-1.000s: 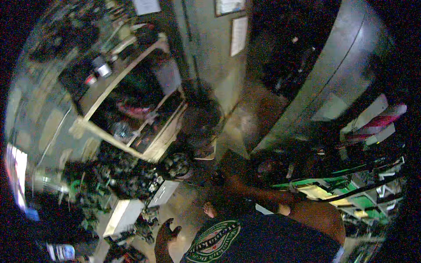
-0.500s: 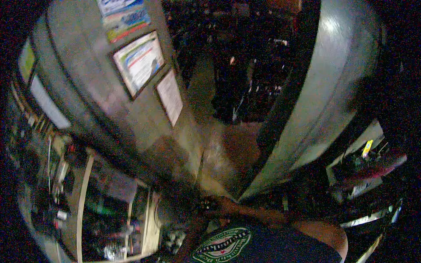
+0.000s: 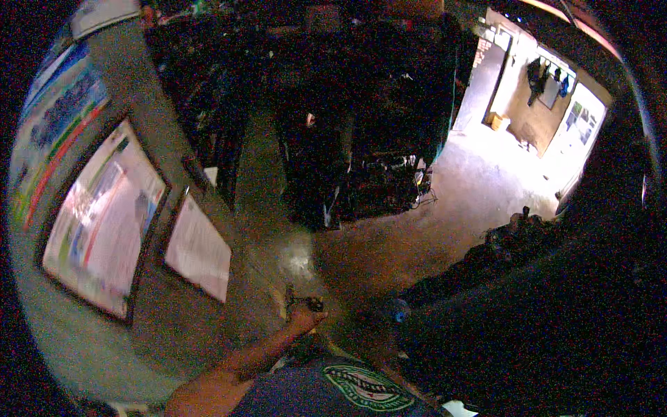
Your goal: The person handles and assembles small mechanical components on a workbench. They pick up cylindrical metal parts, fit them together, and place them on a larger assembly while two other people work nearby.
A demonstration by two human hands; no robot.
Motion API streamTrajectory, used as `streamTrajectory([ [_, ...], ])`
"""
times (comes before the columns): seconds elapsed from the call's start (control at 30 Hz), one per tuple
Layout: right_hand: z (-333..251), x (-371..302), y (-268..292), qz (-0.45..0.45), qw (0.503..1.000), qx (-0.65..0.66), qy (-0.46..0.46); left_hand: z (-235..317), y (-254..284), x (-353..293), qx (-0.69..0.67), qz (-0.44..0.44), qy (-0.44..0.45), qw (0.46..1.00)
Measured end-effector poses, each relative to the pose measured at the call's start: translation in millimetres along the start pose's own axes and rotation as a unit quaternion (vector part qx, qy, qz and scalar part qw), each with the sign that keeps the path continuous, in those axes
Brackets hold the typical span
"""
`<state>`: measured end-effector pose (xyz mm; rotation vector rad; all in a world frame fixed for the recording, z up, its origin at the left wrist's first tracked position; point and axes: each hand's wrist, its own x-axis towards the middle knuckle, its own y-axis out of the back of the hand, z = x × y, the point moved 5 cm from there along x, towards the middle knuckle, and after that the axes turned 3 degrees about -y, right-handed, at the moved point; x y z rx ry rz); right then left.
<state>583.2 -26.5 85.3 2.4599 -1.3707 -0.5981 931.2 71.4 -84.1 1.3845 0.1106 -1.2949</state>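
My left forearm rises from the lower edge, and my left hand [image 3: 306, 321] is in front of my dark shirt [image 3: 299, 389]. The hand looks closed. At its far side is a small dark thing [image 3: 314, 304] with a thin dark part reaching left; its kind is lost in the dark, and the fingers are only partly seen. My right hand does not show; the area right of the shirt is nearly black.
Framed sheets, a large one [image 3: 104, 222] and a smaller one [image 3: 201, 247], hang on the wall at left. Dark, cluttered shapes [image 3: 347, 139] stand ahead. Bright floor [image 3: 493, 167] leads far right to a lit doorway area with clothes hung up [image 3: 545, 80].
The view has swung to the right: a brightly lit area has come in at far right. My right forearm has gone from view and my left forearm shows clearly.
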Motion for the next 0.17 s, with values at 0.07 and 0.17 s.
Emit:
streamTrajectory([
  [0.07, -15.1, 6.5, -12.1, 0.065, 0.996, 0.014, -0.059, 6.8, 36.5, 58.0, 0.002, 0.105, -0.136, 0.985],
  [0.17, -34.8, 27.2, -36.6, 0.134, 0.982, 0.055, -0.123, 22.4, 102.4, 129.0, 0.069, 0.277, -0.364, 0.887],
])
